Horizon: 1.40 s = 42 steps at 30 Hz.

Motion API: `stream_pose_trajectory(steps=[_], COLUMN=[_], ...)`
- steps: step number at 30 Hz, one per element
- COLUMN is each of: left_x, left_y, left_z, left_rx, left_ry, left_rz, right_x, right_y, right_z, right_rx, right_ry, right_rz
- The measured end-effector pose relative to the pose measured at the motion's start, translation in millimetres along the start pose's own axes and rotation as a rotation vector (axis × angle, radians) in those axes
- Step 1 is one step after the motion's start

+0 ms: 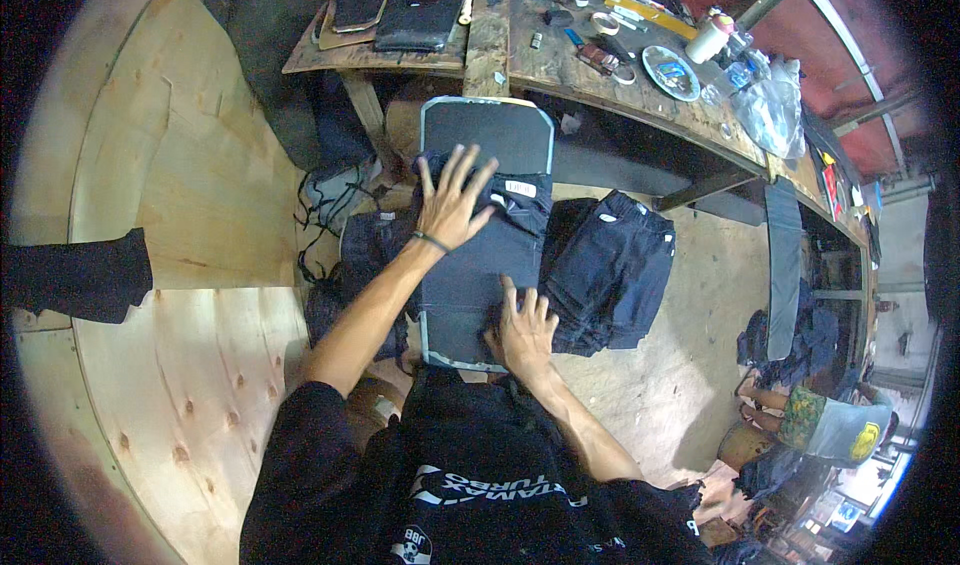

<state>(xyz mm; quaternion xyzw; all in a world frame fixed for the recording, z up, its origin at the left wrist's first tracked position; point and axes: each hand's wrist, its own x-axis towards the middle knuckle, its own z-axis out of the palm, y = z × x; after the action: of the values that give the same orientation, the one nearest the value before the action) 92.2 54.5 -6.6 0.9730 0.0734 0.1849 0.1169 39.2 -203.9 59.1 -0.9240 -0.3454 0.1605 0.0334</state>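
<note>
A long dark board point(485, 130) with pale, worn edges and cut corners reaches from my lap to the workbench. Over its middle lies a dark garment point(470, 283), with a small white label near the far end. My left hand point(456, 205) rests with spread fingers on the garment's far part, beside the label. Nearer to me, my right hand point(526, 333) lies at the garment's right edge, its index finger stretched forward and the others loosely apart. Neither hand shows anything held. Whether the garment is pulled around the board or only laid on it, I cannot tell.
A stack of folded dark garments point(612, 270) sits right of the board. More dark cloth point(370, 240) lies left. The wooden workbench point(540, 60) carries tape rolls, a plate point(671, 73), a bottle point(711, 39) and plastic bags. Another person point(825, 420) is at far right.
</note>
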Motion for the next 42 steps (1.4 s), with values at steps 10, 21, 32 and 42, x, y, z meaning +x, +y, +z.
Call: stream_pose_trajectory(steps=[10, 21, 32, 42], left_x=[47, 61, 60, 63], left_y=[-46, -56, -46, -52], left_z=[9, 12, 8, 7], left_rx=[-0.066, -0.155, -0.085, -0.070], left_ry=[-0.147, -0.261, -0.209, -0.289], left_rz=[-0.097, -0.210, -0.280, -0.227], right_x=[102, 100, 97, 121], right_y=[-11, -19, 23, -7], right_z=[20, 3, 23, 2], right_rx=[0.225, 0.389, 0.312, 0.358], right_ry=[0.200, -0.101, 0.079, 0.252], right_rz=[-0.533, -0.624, -0.488, -0.428])
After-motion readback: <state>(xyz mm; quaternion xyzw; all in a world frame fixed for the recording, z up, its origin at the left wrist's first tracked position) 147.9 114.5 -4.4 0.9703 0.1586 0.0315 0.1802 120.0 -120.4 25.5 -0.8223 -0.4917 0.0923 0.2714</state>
